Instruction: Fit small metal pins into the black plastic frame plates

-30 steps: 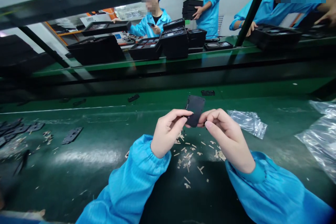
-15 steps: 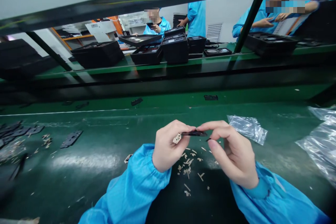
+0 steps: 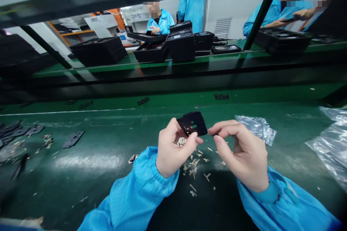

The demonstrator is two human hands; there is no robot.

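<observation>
A thin black plastic plate with small cutouts is tilted up in my left hand, gripped between thumb and fingers. Cream-coloured bits show between that thumb and forefinger; whether the hand holds them I cannot tell. Close to the plate's right edge, the thumb and forefinger of my right hand pinch a small dark piece, too small to name. Below the hands, several cream scraps lie scattered on the green bench.
Several black plates are heaped at the left beside more scraps, and a single plate lies nearer. Clear plastic bags lie at the right. Behind a divider stand stacked black trays; people in blue work beyond.
My left hand has turned the black plate from edge-on to face-up toward me. My right fingertips have moved from its upper edge to its right side.
</observation>
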